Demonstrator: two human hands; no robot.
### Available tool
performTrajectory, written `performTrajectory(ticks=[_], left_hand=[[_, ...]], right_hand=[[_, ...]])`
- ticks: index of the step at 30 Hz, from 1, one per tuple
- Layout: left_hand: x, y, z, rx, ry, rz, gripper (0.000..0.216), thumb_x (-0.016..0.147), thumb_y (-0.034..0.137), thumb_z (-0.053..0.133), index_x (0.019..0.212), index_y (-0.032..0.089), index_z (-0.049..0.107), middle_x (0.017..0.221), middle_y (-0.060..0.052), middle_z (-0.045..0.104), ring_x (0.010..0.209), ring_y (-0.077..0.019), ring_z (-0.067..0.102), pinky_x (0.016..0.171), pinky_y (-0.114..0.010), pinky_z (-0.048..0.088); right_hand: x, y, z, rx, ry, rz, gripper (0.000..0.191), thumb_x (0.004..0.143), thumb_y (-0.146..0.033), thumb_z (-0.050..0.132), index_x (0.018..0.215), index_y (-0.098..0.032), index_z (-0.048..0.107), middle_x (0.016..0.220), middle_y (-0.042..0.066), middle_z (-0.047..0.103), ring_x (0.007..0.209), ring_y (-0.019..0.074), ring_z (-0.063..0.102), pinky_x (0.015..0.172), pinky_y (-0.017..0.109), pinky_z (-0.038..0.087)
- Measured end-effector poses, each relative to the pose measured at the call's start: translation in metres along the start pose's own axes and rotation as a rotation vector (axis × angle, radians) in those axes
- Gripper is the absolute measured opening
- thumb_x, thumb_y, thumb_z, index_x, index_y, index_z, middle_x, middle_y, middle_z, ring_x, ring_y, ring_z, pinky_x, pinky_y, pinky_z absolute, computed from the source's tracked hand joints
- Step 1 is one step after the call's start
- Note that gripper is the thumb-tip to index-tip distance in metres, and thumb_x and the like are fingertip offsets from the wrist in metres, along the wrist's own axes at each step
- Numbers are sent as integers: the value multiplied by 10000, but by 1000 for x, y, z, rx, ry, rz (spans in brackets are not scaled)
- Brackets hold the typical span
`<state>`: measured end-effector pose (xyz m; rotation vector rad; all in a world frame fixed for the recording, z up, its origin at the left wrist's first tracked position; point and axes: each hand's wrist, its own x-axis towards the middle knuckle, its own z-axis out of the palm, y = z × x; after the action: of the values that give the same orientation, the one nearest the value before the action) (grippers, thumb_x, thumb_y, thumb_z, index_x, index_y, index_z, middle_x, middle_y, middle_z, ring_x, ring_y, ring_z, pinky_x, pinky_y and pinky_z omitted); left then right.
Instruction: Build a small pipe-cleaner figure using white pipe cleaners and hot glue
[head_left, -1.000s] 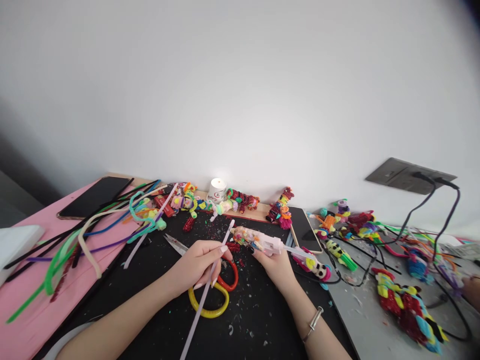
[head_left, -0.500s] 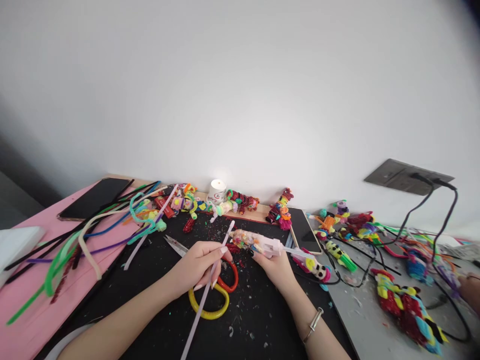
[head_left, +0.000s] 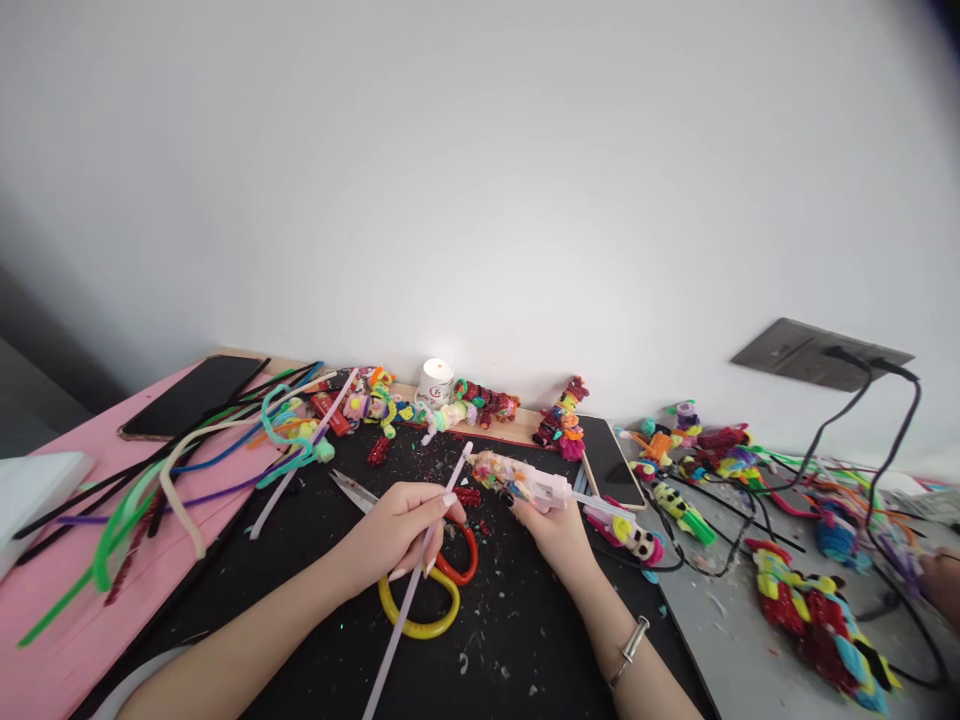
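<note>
My left hand is closed around a long pale lilac pipe cleaner, which runs from the lower middle up to a tip near a glue gun. My right hand grips a white glue gun covered in small colourful decorations, its nozzle end pointing left toward the pipe cleaner's tip. Both hands hover over a black mat strewn with scraps. Scissors with red and yellow handles lie on the mat just beneath my left hand.
Loose pipe cleaners spread over a pink board on the left, beside a dark phone. A small lit candle and several pipe-cleaner figures line the wall. Another phone, cables and more figures lie right.
Almost nothing has moved; the view shifted slightly and the glue gun and pipe cleaner tip stay close together.
</note>
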<state>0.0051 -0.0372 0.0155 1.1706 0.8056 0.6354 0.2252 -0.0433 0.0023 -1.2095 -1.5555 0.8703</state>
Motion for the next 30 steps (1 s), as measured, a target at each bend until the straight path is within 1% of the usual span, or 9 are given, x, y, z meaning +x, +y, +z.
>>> performTrajectory(ticks=[1, 5, 6, 10, 15, 19, 23, 28, 30], left_hand=[[0, 0, 0, 3, 0, -1, 315, 891, 386, 428, 815, 122, 583, 417, 37, 555, 232, -15, 287, 279, -134, 127], [-1, 1, 0, 3, 7, 2, 309, 887, 388, 435, 798, 127, 574, 413, 36, 554, 231, -18, 282, 277, -139, 121], [-1, 1, 0, 1, 7, 3, 307, 887, 388, 436, 797, 127, 573, 415, 35, 556, 231, -17, 281, 277, -139, 121], [0, 0, 0, -10, 5, -6, 308, 896, 386, 427, 805, 132, 574, 421, 34, 561, 233, -16, 287, 283, -137, 131], [0, -1, 0, -20, 6, 13, 307, 889, 386, 435, 791, 131, 575, 421, 32, 561, 229, -16, 286, 282, -142, 132], [1, 1, 0, -42, 15, 6, 315, 883, 395, 440, 791, 128, 580, 418, 31, 559, 229, -15, 281, 285, -143, 126], [1, 1, 0, -55, 13, 6, 325, 876, 403, 443, 781, 126, 584, 409, 32, 552, 226, -16, 276, 288, -148, 130], [0, 1, 0, -53, 8, -2, 328, 873, 415, 450, 791, 128, 587, 407, 30, 552, 232, -24, 283, 294, -157, 122], [-1, 1, 0, -57, 3, -1, 326, 870, 416, 455, 790, 128, 586, 407, 30, 552, 234, -25, 279, 298, -160, 123]], right_hand=[[0, 0, 0, -10, -3, -4, 233, 757, -262, 673, 967, -167, 709, 980, 106, 743, 897, 280, 694, 812, 409, 559], [0, 1, 0, -51, -33, -1, 147, 729, -275, 705, 829, -167, 718, 863, 94, 752, 773, 269, 705, 711, 386, 583], [0, 0, 0, -43, -26, -2, 158, 732, -281, 704, 841, -168, 720, 874, 97, 752, 785, 271, 706, 717, 388, 583], [1, -3, 1, 12, 5, 3, 283, 752, -291, 694, 1007, -170, 708, 1020, 118, 735, 925, 293, 692, 823, 432, 561], [0, 2, -1, 28, -54, 31, 258, 745, -270, 704, 980, -164, 715, 996, 109, 743, 937, 287, 691, 863, 432, 544], [-1, 3, -1, 65, -12, 31, 319, 765, -260, 687, 1074, -180, 688, 1092, 102, 718, 1006, 276, 673, 911, 423, 522], [0, 2, -1, 35, -68, 27, 271, 758, -272, 699, 1011, -174, 711, 1037, 104, 735, 946, 277, 692, 872, 413, 544], [1, 1, 0, 23, -12, 11, 328, 770, -311, 680, 1067, -173, 691, 1076, 106, 722, 984, 276, 678, 883, 413, 539], [1, 1, -1, 17, -33, 19, 303, 766, -298, 680, 1037, -165, 700, 1055, 110, 728, 963, 280, 684, 871, 420, 543]])
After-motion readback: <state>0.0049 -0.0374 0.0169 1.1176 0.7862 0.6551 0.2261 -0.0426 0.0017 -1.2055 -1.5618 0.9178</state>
